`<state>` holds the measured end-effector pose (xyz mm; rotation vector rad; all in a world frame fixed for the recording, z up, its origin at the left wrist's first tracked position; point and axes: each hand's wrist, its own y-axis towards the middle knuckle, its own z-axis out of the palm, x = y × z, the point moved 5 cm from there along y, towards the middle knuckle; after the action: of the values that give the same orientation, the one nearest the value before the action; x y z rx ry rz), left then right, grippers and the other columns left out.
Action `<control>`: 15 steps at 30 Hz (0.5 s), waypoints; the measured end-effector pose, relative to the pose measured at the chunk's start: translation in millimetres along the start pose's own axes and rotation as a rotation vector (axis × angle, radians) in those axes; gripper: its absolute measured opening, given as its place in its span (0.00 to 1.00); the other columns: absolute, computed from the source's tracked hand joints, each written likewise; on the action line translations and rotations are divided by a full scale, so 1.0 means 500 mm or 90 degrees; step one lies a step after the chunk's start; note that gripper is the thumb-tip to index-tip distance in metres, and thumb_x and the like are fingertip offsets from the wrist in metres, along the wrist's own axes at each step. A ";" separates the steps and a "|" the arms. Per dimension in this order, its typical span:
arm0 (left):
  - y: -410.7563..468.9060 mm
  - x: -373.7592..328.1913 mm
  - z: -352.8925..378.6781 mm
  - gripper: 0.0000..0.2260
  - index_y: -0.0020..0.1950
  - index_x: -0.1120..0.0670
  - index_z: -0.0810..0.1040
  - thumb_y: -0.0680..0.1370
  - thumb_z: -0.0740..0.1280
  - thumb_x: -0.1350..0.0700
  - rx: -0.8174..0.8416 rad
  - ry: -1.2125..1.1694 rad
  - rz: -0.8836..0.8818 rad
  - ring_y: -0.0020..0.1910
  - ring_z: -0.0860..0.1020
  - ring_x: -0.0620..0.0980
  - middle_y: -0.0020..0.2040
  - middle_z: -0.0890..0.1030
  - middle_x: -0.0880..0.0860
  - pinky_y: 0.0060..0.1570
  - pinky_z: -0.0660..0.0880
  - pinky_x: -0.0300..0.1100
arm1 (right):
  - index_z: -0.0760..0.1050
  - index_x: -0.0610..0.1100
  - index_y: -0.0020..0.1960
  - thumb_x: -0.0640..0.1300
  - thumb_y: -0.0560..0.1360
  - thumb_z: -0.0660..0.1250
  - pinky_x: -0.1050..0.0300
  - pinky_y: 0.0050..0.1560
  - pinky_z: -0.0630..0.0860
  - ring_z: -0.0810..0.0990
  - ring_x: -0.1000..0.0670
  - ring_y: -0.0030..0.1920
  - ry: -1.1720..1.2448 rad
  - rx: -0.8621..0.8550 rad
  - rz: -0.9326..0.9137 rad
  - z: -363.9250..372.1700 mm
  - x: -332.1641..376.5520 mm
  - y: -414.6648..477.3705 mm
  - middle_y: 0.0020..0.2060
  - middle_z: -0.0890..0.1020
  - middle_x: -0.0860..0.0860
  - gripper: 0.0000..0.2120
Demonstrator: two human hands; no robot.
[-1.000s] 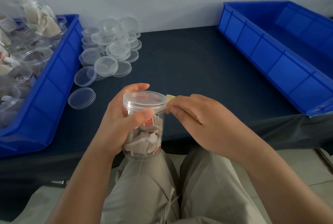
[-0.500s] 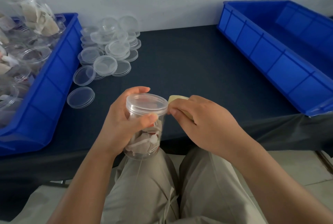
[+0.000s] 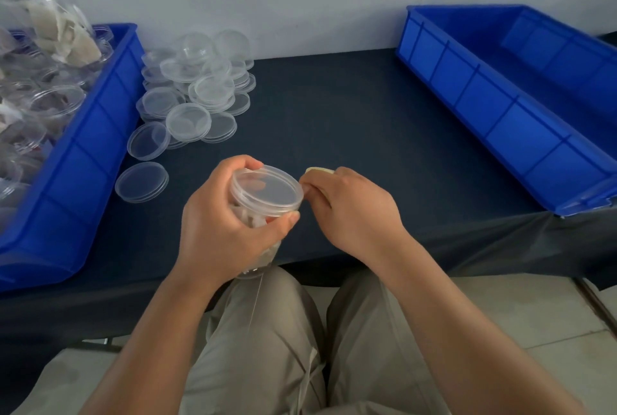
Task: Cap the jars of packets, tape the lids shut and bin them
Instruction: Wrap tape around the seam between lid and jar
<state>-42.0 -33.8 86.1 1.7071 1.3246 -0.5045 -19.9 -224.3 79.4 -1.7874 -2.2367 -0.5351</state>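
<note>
Now grips a clear plastic jar (image 3: 258,214) with the left hand (image 3: 220,224), thumb laid across the near side just under the rim, fingers curled round the far side. Holds it tilted above the table's near edge and over the lap, with white paper packets (image 3: 248,218) showing through the wall. Capped already with a clear lid (image 3: 267,189), seated flat on the mouth.

Pinches a small pale yellow tab (image 3: 319,170) in the curled fingers of the right hand (image 3: 354,211), fingertips close against the right rim of the lid. Cannot tell what the tab is, being mostly hidden by the fingers.

Just left of the left hand, on the dark tablecloth (image 3: 334,114): a single loose lid (image 3: 142,182) lying flat. Beyond that hand and farther out, a heap of loose lids (image 3: 200,91), overlapped and stacked near the wall. Far to the left of the left hand, a blue bin (image 3: 66,164) crowded with uncapped jars (image 3: 56,104) of packets. Well to the right of the right hand and beyond it, a second blue bin (image 3: 500,107), set at an angle on the cloth. Below both wrists, beige trousers (image 3: 267,331) at the knees.
</note>
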 end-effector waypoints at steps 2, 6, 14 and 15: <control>0.008 -0.003 -0.013 0.31 0.63 0.41 0.73 0.64 0.78 0.36 -0.015 -0.002 -0.016 0.56 0.80 0.35 0.55 0.80 0.34 0.49 0.76 0.28 | 0.77 0.61 0.55 0.53 0.87 0.54 0.52 0.37 0.78 0.78 0.50 0.43 0.006 -0.018 -0.003 0.010 0.007 0.016 0.43 0.78 0.56 0.13; -0.015 -0.041 -0.005 0.30 0.65 0.53 0.76 0.66 0.80 0.48 0.082 -0.268 -0.005 0.57 0.85 0.50 0.58 0.86 0.48 0.53 0.80 0.38 | 0.73 0.54 0.49 0.48 0.85 0.55 0.53 0.39 0.76 0.78 0.44 0.39 -0.077 -0.019 0.125 0.024 -0.059 0.072 0.44 0.77 0.51 0.10; -0.013 -0.034 0.004 0.34 0.72 0.46 0.76 0.67 0.76 0.42 0.059 -0.379 -0.109 0.63 0.83 0.51 0.63 0.84 0.50 0.56 0.81 0.43 | 0.70 0.60 0.76 0.48 0.87 0.58 0.46 0.55 0.78 0.78 0.42 0.56 -0.202 0.035 0.033 0.095 -0.118 0.077 0.57 0.77 0.46 0.19; -0.012 -0.030 0.002 0.34 0.72 0.46 0.76 0.67 0.76 0.42 0.056 -0.376 -0.113 0.63 0.83 0.50 0.63 0.84 0.48 0.56 0.80 0.40 | 0.66 0.60 0.80 0.48 0.87 0.59 0.46 0.56 0.77 0.77 0.43 0.56 -0.228 0.028 0.016 0.109 -0.113 0.070 0.58 0.77 0.47 0.22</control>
<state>-52.3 -42.6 94.6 1.3588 1.0277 -1.0873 30.1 -245.0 12.3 -2.0199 -2.4219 -0.1662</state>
